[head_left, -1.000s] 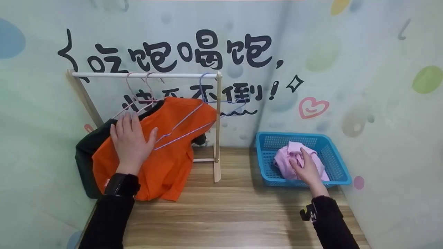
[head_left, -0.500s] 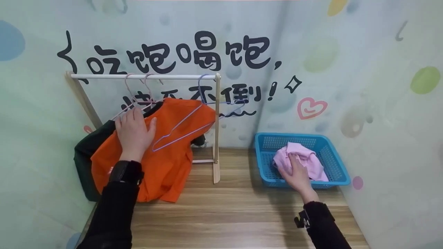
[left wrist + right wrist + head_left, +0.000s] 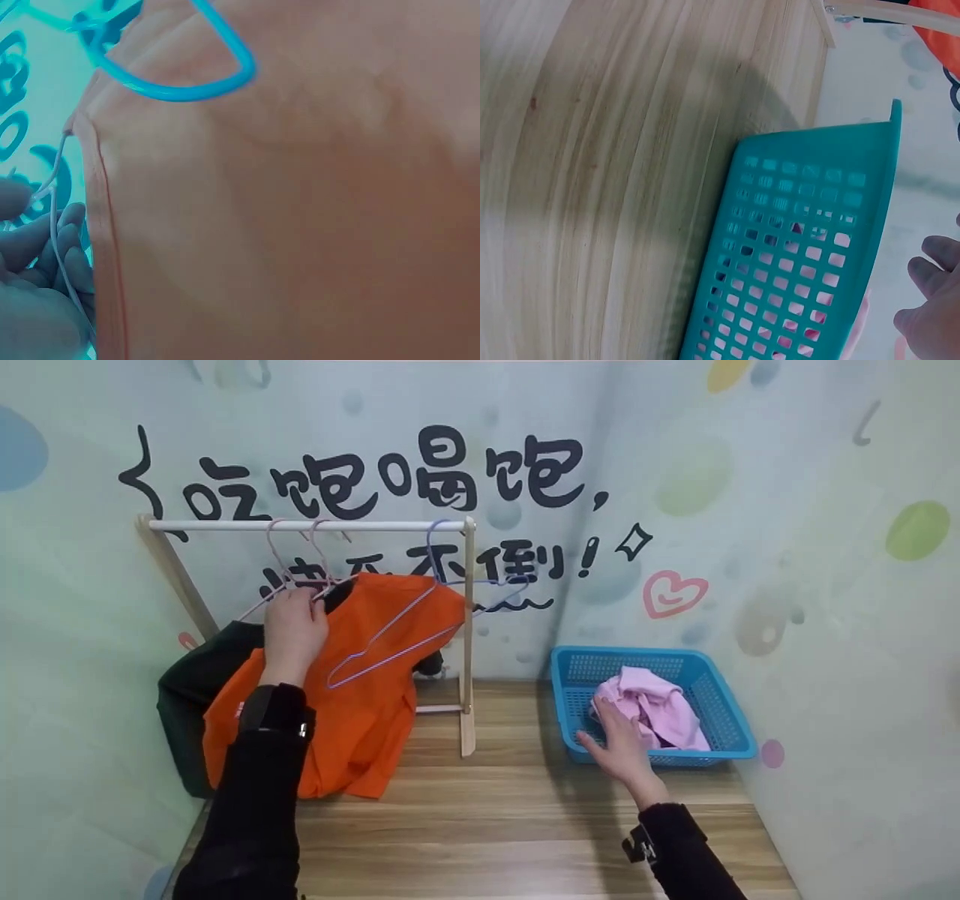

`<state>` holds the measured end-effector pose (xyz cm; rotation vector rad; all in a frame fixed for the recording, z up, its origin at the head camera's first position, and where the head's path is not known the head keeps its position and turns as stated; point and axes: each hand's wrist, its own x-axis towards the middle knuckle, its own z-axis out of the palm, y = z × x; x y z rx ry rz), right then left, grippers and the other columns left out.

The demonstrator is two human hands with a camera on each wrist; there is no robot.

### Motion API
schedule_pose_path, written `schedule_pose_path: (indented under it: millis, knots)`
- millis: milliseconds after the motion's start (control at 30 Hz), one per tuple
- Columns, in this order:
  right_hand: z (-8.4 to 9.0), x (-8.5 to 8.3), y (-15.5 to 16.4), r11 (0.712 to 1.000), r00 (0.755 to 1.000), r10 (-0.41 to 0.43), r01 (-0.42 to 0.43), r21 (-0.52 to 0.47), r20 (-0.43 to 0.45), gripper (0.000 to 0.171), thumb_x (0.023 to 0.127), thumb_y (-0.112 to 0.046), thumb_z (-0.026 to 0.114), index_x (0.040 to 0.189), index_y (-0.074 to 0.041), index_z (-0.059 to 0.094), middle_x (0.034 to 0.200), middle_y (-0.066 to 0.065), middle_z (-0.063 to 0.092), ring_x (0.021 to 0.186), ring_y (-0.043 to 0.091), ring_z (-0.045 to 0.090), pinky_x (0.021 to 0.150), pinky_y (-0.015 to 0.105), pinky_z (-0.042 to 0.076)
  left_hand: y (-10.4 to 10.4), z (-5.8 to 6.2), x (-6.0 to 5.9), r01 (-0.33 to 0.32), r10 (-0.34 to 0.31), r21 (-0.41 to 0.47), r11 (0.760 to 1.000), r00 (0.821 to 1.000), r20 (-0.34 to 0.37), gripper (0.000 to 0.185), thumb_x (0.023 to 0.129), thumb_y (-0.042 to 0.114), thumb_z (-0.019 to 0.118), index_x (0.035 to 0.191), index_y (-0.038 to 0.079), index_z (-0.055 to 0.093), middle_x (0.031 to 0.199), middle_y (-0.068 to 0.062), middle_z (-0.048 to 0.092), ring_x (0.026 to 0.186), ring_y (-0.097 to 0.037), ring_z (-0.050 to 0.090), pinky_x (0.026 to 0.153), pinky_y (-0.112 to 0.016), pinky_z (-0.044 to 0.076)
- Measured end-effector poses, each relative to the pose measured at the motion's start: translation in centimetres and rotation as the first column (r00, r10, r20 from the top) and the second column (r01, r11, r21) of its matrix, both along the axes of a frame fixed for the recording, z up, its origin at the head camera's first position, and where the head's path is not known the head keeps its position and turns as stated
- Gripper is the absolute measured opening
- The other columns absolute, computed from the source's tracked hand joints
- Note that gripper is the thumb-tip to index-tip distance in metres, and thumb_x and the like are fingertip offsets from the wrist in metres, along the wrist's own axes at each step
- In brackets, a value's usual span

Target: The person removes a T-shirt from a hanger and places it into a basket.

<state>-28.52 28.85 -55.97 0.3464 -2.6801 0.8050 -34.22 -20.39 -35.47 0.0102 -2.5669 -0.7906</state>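
Observation:
My left hand (image 3: 298, 601) pinches the thin wire of a pink hanger (image 3: 274, 556) at the collar of an orange shirt (image 3: 360, 712). The left wrist view shows my fingers (image 3: 34, 247) around that wire beside the orange shirt (image 3: 300, 225). The shirt hangs from a white rail (image 3: 225, 524), with a dark green garment (image 3: 187, 697) behind it. A bluish hanger (image 3: 390, 641) lies across the shirt's front. My right hand (image 3: 604, 724) rests with relaxed fingers at the front left wall of a blue basket (image 3: 724, 716), touching the pink cloth (image 3: 664, 709) inside.
The small rack's wooden post (image 3: 468, 660) stands between shirt and basket on the wooden table (image 3: 510, 825). Painted walls close in behind and on the right. The basket (image 3: 802, 247) sits against the right wall. A second pink hanger (image 3: 321, 551) hangs on the rail.
My left hand slid up the orange shirt from its chest to the collar and took hold of the hanger wire. My right hand drew back from the pink cloth toward the basket's front edge.

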Motion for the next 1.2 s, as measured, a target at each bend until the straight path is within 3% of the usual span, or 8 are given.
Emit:
schedule_pose_path:
  millis: [67,167,300,400,533,733,1033,1200]
  knots:
    - [0.1,0.1,-0.3,1.0,1.0,0.012,-0.012,-0.012,-0.005,0.072,0.091,-0.033,0.069,0.148,0.002,0.041,0.148,0.024,0.043,0.139,0.042,0.036,0.111,0.069,0.01,0.0,0.3,0.1,-0.026,0.025,0.048,0.999,1.0,0.018,0.027,0.101,0.005,0.051,0.124,-0.008,0.059,0.116,-0.026,0.055,0.107,-0.041,0.049,0.104,-0.051,0.04]
    - [0.3,0.3,-0.7,1.0,0.999,0.024,-0.025,-0.02,-0.021,0.072,0.091,-0.033,0.069,0.147,0.002,0.041,0.148,0.024,0.044,0.138,0.043,0.036,0.111,0.069,0.011,0.1,0.9,0.3,-0.075,0.074,0.05,0.996,0.997,0.016,0.027,0.1,0.0,0.051,0.124,-0.007,0.061,0.115,-0.025,0.055,0.107,-0.041,0.048,0.104,-0.051,0.039]
    - [0.6,0.3,-1.2,0.999,0.998,0.039,-0.04,-0.018,-0.051,0.071,0.091,-0.032,0.069,0.147,0.002,0.042,0.147,0.024,0.044,0.137,0.044,0.037,0.11,0.069,0.014,0.0,1.8,0.4,-0.129,0.132,0.072,0.989,0.99,-0.039,0.027,0.099,0.0,0.052,0.124,-0.005,0.062,0.112,-0.023,0.055,0.107,-0.039,0.047,0.1,-0.05,0.039]
    - [0.8,0.3,-1.5,0.999,0.996,0.051,-0.052,-0.012,-0.069,0.07,0.091,-0.032,0.069,0.147,0.002,0.042,0.147,0.025,0.044,0.137,0.044,0.038,0.11,0.069,0.017,-0.3,2.3,0.6,-0.152,0.164,0.136,0.979,0.983,-0.087,0.027,0.1,0.002,0.053,0.123,-0.004,0.064,0.11,-0.022,0.054,0.107,-0.037,0.046,0.098,-0.048,0.039]
    - [0.8,0.4,-1.9,0.998,0.994,0.065,-0.068,-0.02,-0.093,0.07,0.091,-0.032,0.069,0.147,0.002,0.042,0.148,0.025,0.044,0.138,0.044,0.037,0.11,0.067,0.019,-0.6,2.2,0.8,-0.156,0.178,0.174,0.972,0.977,-0.115,0.027,0.102,0.008,0.053,0.124,-0.001,0.065,0.109,-0.02,0.054,0.107,-0.035,0.046,0.096,-0.045,0.039]
    - [0.6,0.3,-2.7,0.993,0.979,0.114,-0.119,-0.024,-0.171,0.069,0.09,-0.027,0.07,0.145,0.005,0.043,0.144,0.027,0.046,0.134,0.045,0.041,0.11,0.065,0.021,-1.1,-0.5,0.8,-0.151,0.168,0.11,0.982,0.972,-0.162,0.027,0.104,0.017,0.052,0.116,-0.003,0.067,0.101,-0.02,0.055,0.1,-0.037,0.048,0.092,-0.047,0.038]
    - [-0.2,0.8,-3.6,0.989,0.977,0.131,-0.139,-0.041,-0.167,0.068,0.091,-0.026,0.069,0.146,0.003,0.042,0.145,0.027,0.045,0.134,0.045,0.041,0.11,0.064,0.024,-2.0,-5.6,2.3,-0.223,0.229,0.097,0.97,0.972,-0.056,0.04,0.103,0.038,0.051,0.099,0.001,0.065,0.089,-0.014,0.051,0.089,-0.033,0.048,0.08,-0.044,0.036]
    - [-0.5,0.9,-4.0,0.984,0.968,0.158,-0.17,-0.046,-0.198,0.067,0.09,-0.023,0.07,0.144,0.006,0.043,0.143,0.03,0.046,0.132,0.047,0.042,0.109,0.063,0.024,-2.4,-8.5,3.1,-0.241,0.248,0.074,0.968,0.964,-0.1,0.039,0.101,0.039,0.054,0.087,0.004,0.062,0.082,-0.013,0.05,0.082,-0.033,0.048,0.075,-0.043,0.035]
